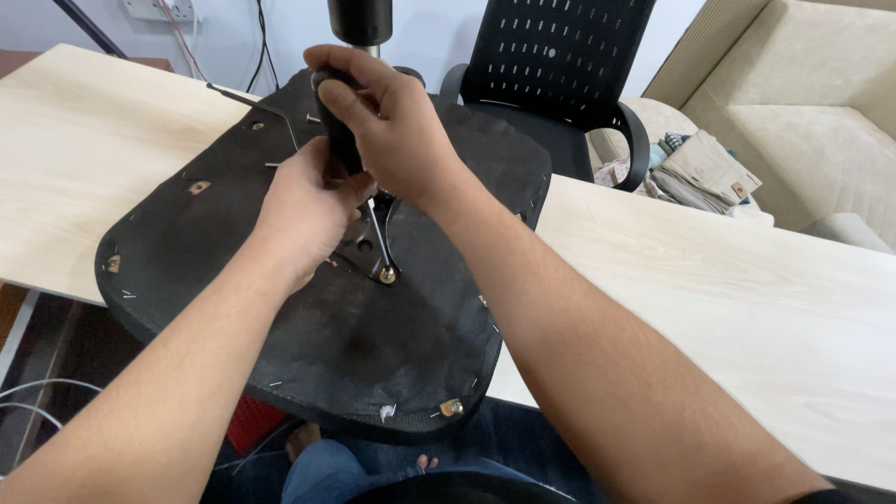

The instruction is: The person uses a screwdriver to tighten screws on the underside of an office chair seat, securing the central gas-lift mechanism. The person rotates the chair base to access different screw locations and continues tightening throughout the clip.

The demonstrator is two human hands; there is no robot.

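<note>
- Light wooden bench (709, 280) tops are filling most of the view, with a white wall and some hanging cables behind them.
- Lying upside down on the bench, a black chair seat (373, 355) is showing its fabric underside, and its near edge is hanging over the gap between the two bench tops.
- Pointing down at the middle of the seat, a screwdriver (350, 159) with a black handle is resting its thin metal tip on a brass screw (386, 274).
- Wrapped around the top of the handle, the right hand (392, 121) is squeezing it with its grip pressed tight.
- Sitting lower down, the left hand (303, 215) is curling around the bottom of the handle, and its grip is closed on the screwdriver too.
- Small brass nuts (197, 187) and silver staples are dotting the edge of the seat.
- Lying on the far part of the seat, a bent metal key (257, 105) is resting by itself.
- Standing behind the bench, a black mesh chair back (560, 56) is facing this way.
- Sitting in the far right corner, a beige sofa (812, 112) is next to a pile of folded cloth (700, 168).
- Showing under the seat, a knee in blue jeans (327, 467) is poking out.
</note>
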